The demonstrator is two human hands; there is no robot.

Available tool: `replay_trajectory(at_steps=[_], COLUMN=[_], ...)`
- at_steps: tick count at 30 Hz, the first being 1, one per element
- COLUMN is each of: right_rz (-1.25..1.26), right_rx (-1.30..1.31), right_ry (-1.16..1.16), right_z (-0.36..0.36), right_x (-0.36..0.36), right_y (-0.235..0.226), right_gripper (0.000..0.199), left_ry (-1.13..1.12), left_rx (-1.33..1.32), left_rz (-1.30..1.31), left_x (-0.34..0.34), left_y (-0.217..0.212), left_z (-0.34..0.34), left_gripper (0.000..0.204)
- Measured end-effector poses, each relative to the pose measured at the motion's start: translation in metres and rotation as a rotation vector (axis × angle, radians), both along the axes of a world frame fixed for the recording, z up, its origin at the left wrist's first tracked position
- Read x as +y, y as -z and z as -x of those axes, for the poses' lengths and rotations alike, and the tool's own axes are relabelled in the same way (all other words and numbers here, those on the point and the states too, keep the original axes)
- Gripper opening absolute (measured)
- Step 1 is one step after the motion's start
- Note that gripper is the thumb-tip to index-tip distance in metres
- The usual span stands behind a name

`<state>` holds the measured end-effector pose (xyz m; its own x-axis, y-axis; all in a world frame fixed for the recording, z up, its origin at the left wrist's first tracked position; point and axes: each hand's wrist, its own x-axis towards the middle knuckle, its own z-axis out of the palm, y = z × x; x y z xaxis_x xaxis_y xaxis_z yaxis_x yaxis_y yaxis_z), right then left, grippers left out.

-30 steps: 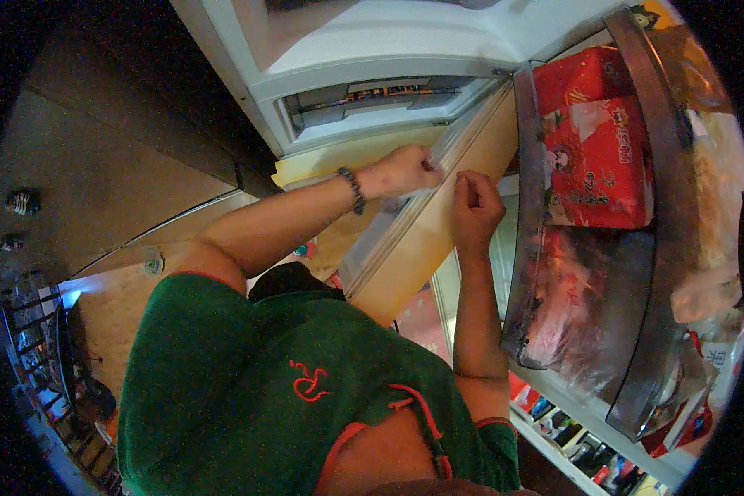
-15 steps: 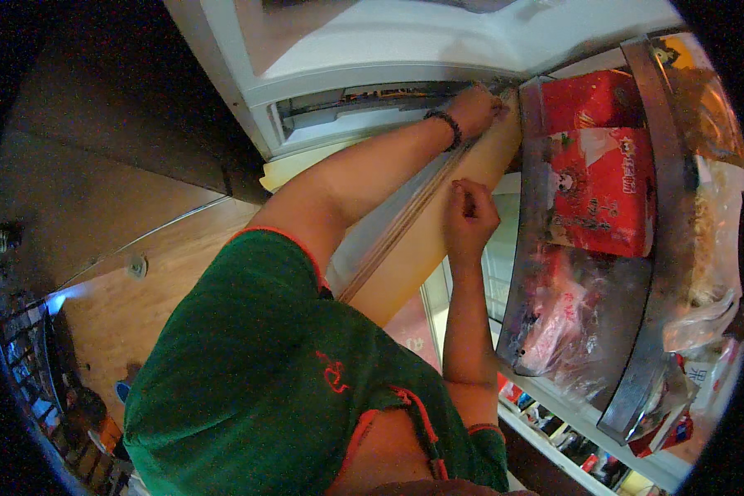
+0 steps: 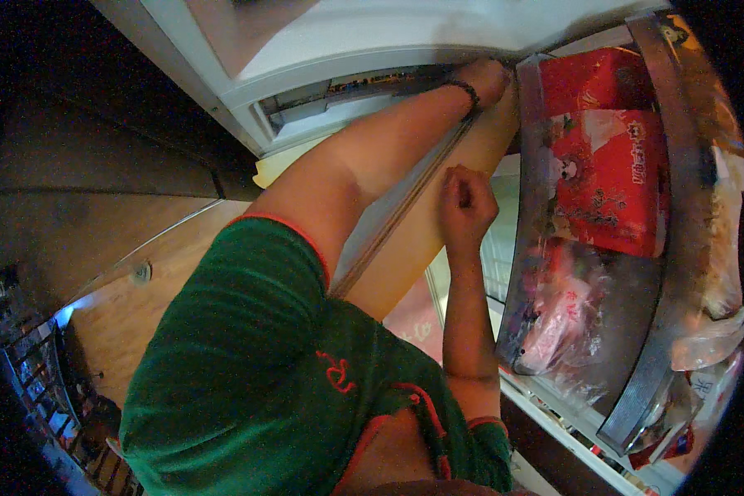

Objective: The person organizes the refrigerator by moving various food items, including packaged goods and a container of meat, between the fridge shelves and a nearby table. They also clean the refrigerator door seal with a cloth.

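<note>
My left hand (image 3: 493, 83), with a dark bead bracelet (image 3: 469, 95) at its wrist, reaches to the far end of a long cream panel (image 3: 422, 219), where it meets the white refrigerator frame (image 3: 306, 78). Its fingers are bent away and blurred, so their grip is hidden. Grey-brown strips (image 3: 405, 207), perhaps a door seal, run along the panel's edge under my left arm. Over the panel's right side, my right hand (image 3: 469, 202) is curled into a loose fist, thumb against the fingers. Whatever it holds, if anything, does not show.
To the right, a door bin holds red packages (image 3: 608, 182) and a pink item in clear plastic (image 3: 558, 322). More bagged food (image 3: 723, 248) fills the outer right rack. A dark cabinet (image 3: 99, 165) stands at left above the wooden floor (image 3: 174, 273).
My left hand has moved slightly farther into the far corner, and its fingers show less. My right hand stays curled in nearly the same place. The whole view has shifted a little.
</note>
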<state>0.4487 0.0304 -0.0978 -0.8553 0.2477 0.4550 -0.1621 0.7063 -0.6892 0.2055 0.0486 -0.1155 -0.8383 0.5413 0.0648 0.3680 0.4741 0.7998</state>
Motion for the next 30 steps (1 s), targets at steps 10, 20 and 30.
replay_trajectory(at_steps=[10, 20, 30], right_rz=[-0.040, 0.055, -0.041], right_rx=[0.045, 0.044, 0.044], right_ry=[-0.011, -0.031, -0.015], right_z=[0.001, -0.014, -0.010], right_x=[0.010, 0.029, 0.035], right_y=[0.003, 0.014, 0.024], right_gripper=[0.004, 0.005, 0.004], left_ry=[0.170, 0.278, 0.356], left_rx=[0.323, 0.419, 0.375], left_rz=[0.171, 0.119, -0.150], left_x=[-0.029, -0.063, -0.137], left_y=[-0.023, 0.006, 0.032], left_z=[-0.006, -0.068, -0.156], left_gripper=[0.027, 0.028, 0.028])
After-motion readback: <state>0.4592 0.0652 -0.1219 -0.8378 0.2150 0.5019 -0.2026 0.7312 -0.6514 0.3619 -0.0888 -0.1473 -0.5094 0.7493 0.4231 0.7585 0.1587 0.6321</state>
